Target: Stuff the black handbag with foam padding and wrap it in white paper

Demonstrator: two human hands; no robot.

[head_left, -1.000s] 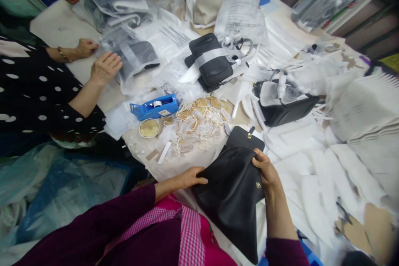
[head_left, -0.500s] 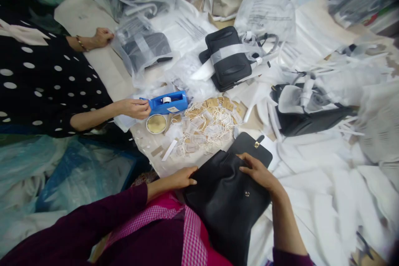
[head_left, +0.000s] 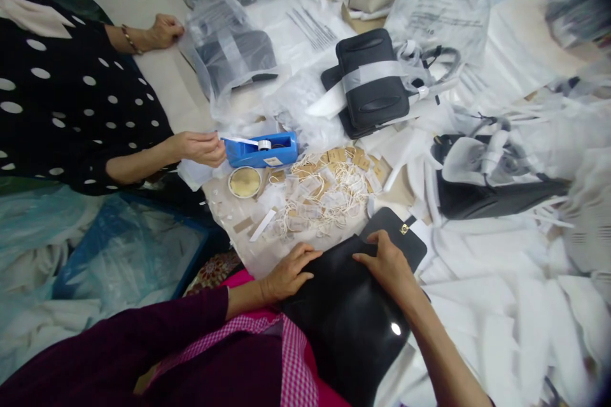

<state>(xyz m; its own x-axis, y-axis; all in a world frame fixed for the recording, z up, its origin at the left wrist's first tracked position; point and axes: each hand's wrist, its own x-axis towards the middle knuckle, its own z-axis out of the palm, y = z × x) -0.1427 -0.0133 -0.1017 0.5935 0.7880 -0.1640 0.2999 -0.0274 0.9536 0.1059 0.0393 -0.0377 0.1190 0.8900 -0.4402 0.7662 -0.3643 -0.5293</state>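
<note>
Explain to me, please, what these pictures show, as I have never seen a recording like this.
There is no machine here: one camera, worn on a person's head, looks forward and down. Their left hand and right hand rest on a soft black piece at the near side of the table; whether they grip it, I cannot tell. Beyond lies a heap of tags with white strings, and near it a blue tape dispenser and a tape roll. Farther off are black bags with wrapped handles. The co-worker's hand at the dispenser holds a strip of tape.
</note>
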